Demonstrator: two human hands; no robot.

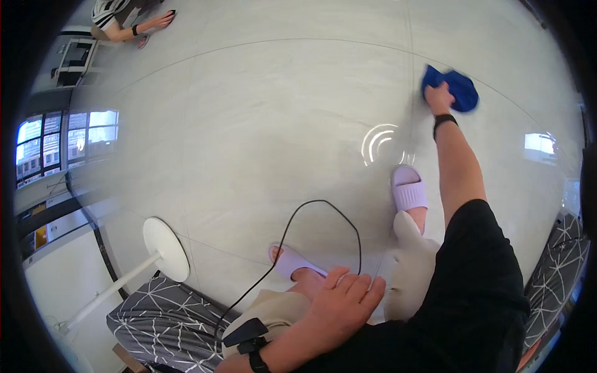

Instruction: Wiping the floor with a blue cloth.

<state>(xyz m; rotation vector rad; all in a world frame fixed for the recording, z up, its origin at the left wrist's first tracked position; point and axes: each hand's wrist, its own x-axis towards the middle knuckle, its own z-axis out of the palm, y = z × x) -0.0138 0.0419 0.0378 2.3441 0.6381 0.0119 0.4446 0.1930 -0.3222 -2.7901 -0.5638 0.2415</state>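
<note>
My right hand (439, 97) reaches out to the upper right and grips a bunched dark blue cloth (461, 91) against the pale glossy tiled floor (280, 116). The cloth fans out past my fingers and its edges are slightly blurred. My left hand (343, 298) hovers low in front of my body, palm down, fingers spread a little, with nothing seen in it. A thin black cable (322, 201) arches up near the left hand and drops behind its fingers. Lavender slippers (409, 191) are on my feet, set apart.
A white round-based stand (163, 247) leans at the left beside a grey patterned fabric cover (168, 321). Similar patterned fabric (552, 279) lies at the right edge. Another person's hand (163, 19) holds a dark object near the floor at the upper left, by a white-framed unit (77, 58).
</note>
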